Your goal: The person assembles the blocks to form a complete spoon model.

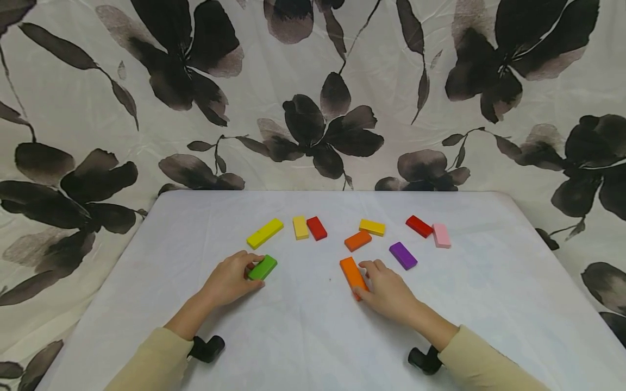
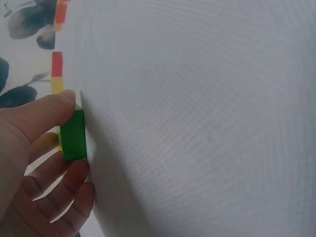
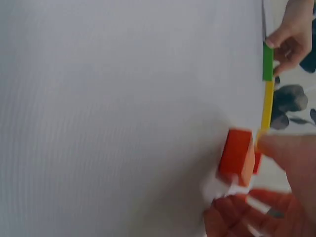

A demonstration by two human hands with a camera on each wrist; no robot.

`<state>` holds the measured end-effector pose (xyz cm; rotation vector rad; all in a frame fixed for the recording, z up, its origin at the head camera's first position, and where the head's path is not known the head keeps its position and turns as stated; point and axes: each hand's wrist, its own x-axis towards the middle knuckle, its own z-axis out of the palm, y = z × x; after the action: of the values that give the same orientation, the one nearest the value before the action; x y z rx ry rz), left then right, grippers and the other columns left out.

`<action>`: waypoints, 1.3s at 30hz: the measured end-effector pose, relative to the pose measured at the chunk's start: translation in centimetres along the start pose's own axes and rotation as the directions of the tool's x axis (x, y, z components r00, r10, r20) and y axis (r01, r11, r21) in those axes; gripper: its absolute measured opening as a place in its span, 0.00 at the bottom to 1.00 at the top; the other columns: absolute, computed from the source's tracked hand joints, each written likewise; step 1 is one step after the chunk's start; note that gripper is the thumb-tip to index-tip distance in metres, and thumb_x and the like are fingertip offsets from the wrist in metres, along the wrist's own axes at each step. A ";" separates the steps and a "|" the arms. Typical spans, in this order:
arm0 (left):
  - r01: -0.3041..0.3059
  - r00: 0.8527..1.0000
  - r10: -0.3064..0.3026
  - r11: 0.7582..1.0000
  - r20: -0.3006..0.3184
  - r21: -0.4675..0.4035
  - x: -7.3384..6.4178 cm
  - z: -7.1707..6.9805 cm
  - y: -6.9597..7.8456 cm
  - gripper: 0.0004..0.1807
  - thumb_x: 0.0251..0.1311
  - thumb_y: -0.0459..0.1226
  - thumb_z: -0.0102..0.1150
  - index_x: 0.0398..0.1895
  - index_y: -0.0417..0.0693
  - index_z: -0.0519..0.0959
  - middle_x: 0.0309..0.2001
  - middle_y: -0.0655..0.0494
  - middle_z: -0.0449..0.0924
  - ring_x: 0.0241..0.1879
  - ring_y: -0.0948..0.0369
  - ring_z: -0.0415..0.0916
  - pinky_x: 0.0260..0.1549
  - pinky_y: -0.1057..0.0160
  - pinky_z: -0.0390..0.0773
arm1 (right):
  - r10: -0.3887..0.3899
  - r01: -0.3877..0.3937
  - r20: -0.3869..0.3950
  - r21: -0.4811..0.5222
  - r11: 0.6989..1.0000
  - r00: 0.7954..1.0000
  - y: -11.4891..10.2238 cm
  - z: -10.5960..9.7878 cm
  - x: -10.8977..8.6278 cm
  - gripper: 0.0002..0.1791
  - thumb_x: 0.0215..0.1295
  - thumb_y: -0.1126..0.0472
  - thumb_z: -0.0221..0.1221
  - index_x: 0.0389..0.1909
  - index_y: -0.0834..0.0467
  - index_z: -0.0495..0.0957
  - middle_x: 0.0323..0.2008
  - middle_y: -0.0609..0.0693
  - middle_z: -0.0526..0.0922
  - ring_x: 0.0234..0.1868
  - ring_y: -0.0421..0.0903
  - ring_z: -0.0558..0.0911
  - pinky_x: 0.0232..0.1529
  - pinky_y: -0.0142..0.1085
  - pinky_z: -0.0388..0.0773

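Note:
The left hand (image 1: 231,279) pinches a green block (image 1: 264,267) between thumb and fingers. In the left wrist view, the thumb lies at one end of this green block (image 2: 73,134) and fingertips meet the other. At the middle right, the right hand (image 1: 391,293) is beside a long orange block (image 1: 353,276), thumb at its near end and a fingertip close to its right side. In the right wrist view, which is blurred, pale cloth shows between the orange block (image 3: 237,155) and the lower fingers.
Behind the hands lie a long yellow block (image 1: 265,233), a short yellow block (image 1: 300,228) and a red block (image 1: 317,228). Farther right are orange (image 1: 358,241), yellow (image 1: 372,227), purple (image 1: 403,256), red (image 1: 419,226) and pink (image 1: 442,235) blocks. A flowered cloth (image 1: 274,70) hangs behind the white table (image 1: 303,336).

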<state>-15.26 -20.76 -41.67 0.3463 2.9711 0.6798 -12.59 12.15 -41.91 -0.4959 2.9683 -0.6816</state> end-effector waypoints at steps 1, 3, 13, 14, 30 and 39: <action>-0.001 1.000 0.001 1.000 0.000 0.000 0.0 0.0 0.0 0.31 0.42 0.39 0.72 0.53 0.42 0.76 0.37 0.55 0.76 0.36 0.60 0.74 0.34 0.61 0.76 | -0.033 0.033 0.026 -0.002 0.999 0.999 0.3 -0.3 0.0 0.29 0.54 0.54 0.64 0.55 0.62 0.71 0.37 0.50 0.75 0.32 0.42 0.73 0.34 0.32 0.77; 0.000 1.000 0.000 1.000 0.002 -0.003 0.0 0.0 0.0 0.31 0.42 0.39 0.72 0.53 0.42 0.76 0.37 0.55 0.76 0.36 0.60 0.74 0.34 0.61 0.76 | -0.112 0.113 0.086 -0.002 0.994 0.990 0.9 -0.8 -0.1 0.31 0.55 0.54 0.64 0.60 0.59 0.69 0.46 0.51 0.75 0.42 0.44 0.75 0.44 0.37 0.77; -0.003 1.000 0.003 1.000 0.013 -0.005 0.2 -0.1 -0.1 0.31 0.42 0.39 0.72 0.53 0.42 0.76 0.37 0.55 0.76 0.35 0.61 0.73 0.33 0.62 0.75 | -0.401 0.419 0.207 -0.051 0.906 0.892 2.9 -1.8 0.2 0.32 0.58 0.60 0.61 0.65 0.54 0.65 0.66 0.51 0.64 0.58 0.48 0.71 0.55 0.40 0.72; -0.004 1.000 0.004 1.000 0.014 -0.007 0.2 -0.1 -0.1 0.31 0.42 0.39 0.72 0.53 0.42 0.76 0.37 0.55 0.76 0.35 0.61 0.73 0.33 0.62 0.75 | -0.412 0.431 0.199 -0.060 0.900 0.889 3.0 -1.7 0.3 0.32 0.58 0.60 0.61 0.65 0.54 0.65 0.66 0.51 0.64 0.57 0.48 0.71 0.55 0.40 0.73; -0.010 1.000 0.010 1.000 0.013 -0.026 0.1 -0.1 -0.2 0.31 0.42 0.38 0.72 0.54 0.42 0.76 0.37 0.55 0.76 0.35 0.62 0.73 0.32 0.63 0.75 | -0.437 0.449 0.140 -0.070 0.891 0.889 1.7 -0.3 0.4 0.30 0.55 0.49 0.63 0.60 0.51 0.71 0.57 0.50 0.71 0.50 0.44 0.75 0.49 0.38 0.76; -0.019 1.000 0.019 0.999 0.003 -0.036 0.0 0.0 -0.3 0.31 0.42 0.38 0.72 0.54 0.42 0.76 0.38 0.55 0.76 0.34 0.62 0.73 0.31 0.64 0.74 | -0.461 0.471 0.119 -0.077 0.879 0.879 1.0 -0.1 0.2 0.30 0.55 0.47 0.62 0.59 0.51 0.72 0.55 0.50 0.72 0.48 0.43 0.75 0.47 0.37 0.76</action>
<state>-15.30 -21.02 -41.85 0.3732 2.9514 0.7332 -13.10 12.98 -42.28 -1.2448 2.8121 -0.5076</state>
